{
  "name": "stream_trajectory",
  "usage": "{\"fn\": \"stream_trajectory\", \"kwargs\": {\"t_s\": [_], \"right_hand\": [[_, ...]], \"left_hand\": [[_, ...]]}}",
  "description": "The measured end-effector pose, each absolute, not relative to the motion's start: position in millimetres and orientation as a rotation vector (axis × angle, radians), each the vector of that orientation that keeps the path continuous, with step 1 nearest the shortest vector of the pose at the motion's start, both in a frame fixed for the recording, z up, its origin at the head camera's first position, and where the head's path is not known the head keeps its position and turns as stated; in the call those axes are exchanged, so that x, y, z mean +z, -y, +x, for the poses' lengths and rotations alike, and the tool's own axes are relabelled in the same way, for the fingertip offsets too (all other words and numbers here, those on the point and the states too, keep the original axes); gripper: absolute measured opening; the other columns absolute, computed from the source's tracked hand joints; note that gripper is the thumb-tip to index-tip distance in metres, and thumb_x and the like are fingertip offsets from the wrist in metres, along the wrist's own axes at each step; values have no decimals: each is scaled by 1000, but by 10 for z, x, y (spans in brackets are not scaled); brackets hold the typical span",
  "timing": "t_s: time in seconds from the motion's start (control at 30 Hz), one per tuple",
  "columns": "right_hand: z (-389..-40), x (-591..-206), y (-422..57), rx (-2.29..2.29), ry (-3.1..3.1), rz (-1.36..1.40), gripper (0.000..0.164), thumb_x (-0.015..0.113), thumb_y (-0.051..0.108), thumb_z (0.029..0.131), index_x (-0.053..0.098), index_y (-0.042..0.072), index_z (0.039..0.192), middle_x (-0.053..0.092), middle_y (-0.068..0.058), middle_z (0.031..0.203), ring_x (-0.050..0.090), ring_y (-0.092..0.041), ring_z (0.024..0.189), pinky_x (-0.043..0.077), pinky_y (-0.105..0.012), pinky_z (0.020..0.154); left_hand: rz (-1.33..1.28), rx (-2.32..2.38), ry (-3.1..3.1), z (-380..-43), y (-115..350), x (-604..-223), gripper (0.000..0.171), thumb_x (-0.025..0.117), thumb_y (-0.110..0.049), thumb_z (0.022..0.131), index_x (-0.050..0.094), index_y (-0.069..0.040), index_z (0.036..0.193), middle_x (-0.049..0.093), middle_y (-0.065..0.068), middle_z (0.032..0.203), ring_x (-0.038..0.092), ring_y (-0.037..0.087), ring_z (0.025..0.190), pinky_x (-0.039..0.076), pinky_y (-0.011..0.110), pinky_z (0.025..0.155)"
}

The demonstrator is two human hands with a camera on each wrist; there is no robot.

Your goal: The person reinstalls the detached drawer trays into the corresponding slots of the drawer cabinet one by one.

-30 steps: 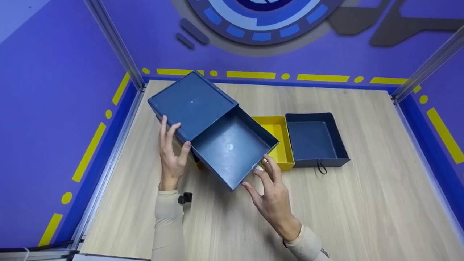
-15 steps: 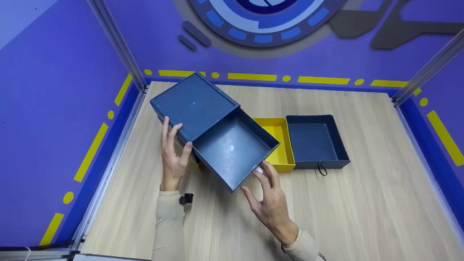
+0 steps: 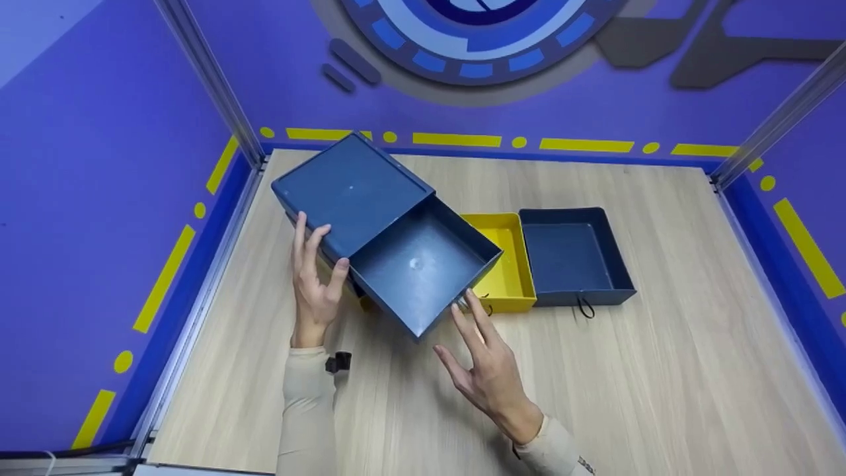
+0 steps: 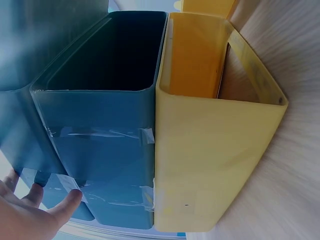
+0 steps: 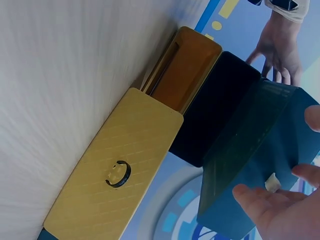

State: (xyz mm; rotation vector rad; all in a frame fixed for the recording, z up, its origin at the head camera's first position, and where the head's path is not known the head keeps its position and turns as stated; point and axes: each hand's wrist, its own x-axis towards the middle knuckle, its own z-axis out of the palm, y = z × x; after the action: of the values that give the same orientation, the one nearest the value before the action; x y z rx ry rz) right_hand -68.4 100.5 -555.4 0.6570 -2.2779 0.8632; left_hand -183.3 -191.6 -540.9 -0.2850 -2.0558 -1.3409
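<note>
A stack of drawer casings stands turned at an angle on the left of the table. From its top dark blue casing (image 3: 350,192) a dark blue drawer (image 3: 416,264) juts out toward my right. Lower down, a dark blue casing (image 4: 100,165) with a hollow front sits over a yellow casing (image 4: 215,150), as the left wrist view shows. Against the stack's near side rests my left hand (image 3: 314,294), fingers spread. My right hand (image 3: 492,370) touches the drawer's front with extended fingertips, beside a small white tab (image 5: 272,183). The drawer holds nothing.
Right of the stack, a yellow drawer (image 3: 512,264) and another dark blue drawer (image 3: 572,258) lie side by side on the wooden table (image 3: 687,344). Each has a black loop on its front. Purple panels (image 3: 99,185) enclose the table.
The top drawer has slid slightly back into its casing. My right hand moved left along with it, its fingers straighter than before. The left hand kept its place.
</note>
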Motion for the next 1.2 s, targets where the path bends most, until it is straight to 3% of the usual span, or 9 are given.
{"fn": "stream_trajectory", "kwargs": {"t_s": [0.43, 0.87, 1.2], "right_hand": [[-735, -5508, -987, 850, 2348, 644, 79, 87, 23, 88, 52, 10, 158, 45, -20, 166, 63, -33, 139, 57, -44, 104], [-777, -5523, -932, 831, 2334, 633, 84, 90, 20, 85, 52, 10, 158, 44, -20, 167, 62, -34, 140, 58, -45, 102], [-803, -5508, -917, 808, 2356, 634, 77, 85, 25, 91, 51, 11, 159, 43, -17, 168, 58, -33, 143, 56, -41, 106]], "left_hand": [[-306, -1328, 2049, -1843, 1924, -5428, 67, 61, -59, 101, 59, -12, 147, 26, 19, 176, 26, 40, 162, 18, 72, 127], [-302, -1311, 2074, -1836, 1927, -5397, 71, 57, -65, 101, 58, -13, 148, 26, 17, 176, 25, 39, 163, 18, 71, 127], [-294, -1312, 2076, -1831, 1924, -5401, 70, 58, -65, 101, 58, -13, 147, 25, 17, 176, 25, 40, 163, 18, 71, 127]]}}
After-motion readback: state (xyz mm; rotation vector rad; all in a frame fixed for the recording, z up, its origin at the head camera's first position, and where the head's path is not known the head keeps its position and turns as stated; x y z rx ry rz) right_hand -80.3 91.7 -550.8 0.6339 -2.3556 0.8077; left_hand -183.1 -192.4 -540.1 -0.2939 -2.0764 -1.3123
